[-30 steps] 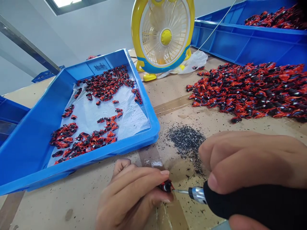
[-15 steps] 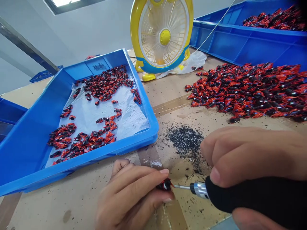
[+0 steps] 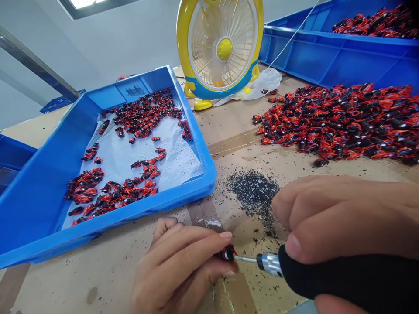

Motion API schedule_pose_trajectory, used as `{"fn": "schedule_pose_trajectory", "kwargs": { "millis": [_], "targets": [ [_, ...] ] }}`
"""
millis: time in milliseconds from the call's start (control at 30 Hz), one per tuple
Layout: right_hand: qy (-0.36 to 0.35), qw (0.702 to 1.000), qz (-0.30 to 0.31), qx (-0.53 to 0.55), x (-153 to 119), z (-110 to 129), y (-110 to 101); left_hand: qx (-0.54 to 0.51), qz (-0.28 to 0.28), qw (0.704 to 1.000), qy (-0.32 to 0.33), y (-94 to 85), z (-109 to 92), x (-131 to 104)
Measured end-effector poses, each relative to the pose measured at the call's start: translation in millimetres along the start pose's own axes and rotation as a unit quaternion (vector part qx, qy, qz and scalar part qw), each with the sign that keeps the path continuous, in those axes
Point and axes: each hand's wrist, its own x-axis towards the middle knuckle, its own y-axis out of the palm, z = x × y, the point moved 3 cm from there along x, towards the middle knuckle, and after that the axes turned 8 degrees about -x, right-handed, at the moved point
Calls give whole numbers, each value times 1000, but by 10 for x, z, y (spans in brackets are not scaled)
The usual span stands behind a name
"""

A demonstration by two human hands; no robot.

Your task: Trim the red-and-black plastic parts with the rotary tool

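Between the fingertips of my left hand (image 3: 183,266) is a small red and black part (image 3: 228,253), partly hidden by the fingers. My right hand (image 3: 347,218) is wrapped round a black-handled tool (image 3: 343,274) with a silver collar. Its thin metal shaft (image 3: 246,259) points left, and the tip meets the right side of the part. Just beyond the hands, a heap of black shavings (image 3: 253,187) lies on the brown tabletop (image 3: 118,266).
A blue tray (image 3: 209,170) with many red and black parts stands at the left. Behind it is a yellow and blue fan (image 3: 224,49). A big pile of similar parts (image 3: 340,122) lies at the right, before a blue bin (image 3: 327,59).
The tool's collar and shaft have shifted slightly left and down, with the tip closer against the part. My left hand has barely moved and keeps its hold.
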Motion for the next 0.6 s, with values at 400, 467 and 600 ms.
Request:
{"fn": "schedule_pose_trajectory", "kwargs": {
  "millis": [400,467,600],
  "targets": [
    [-60,996,56,17,47,-14,13,29,-27,999,30,18,-3,49],
    [-80,991,101,33,70,-38,-19,28,-35,999,2,19,3,51],
    [-99,989,105,27,83,-79,-82,18,4,998,65,17,13,72]
  ]
}}
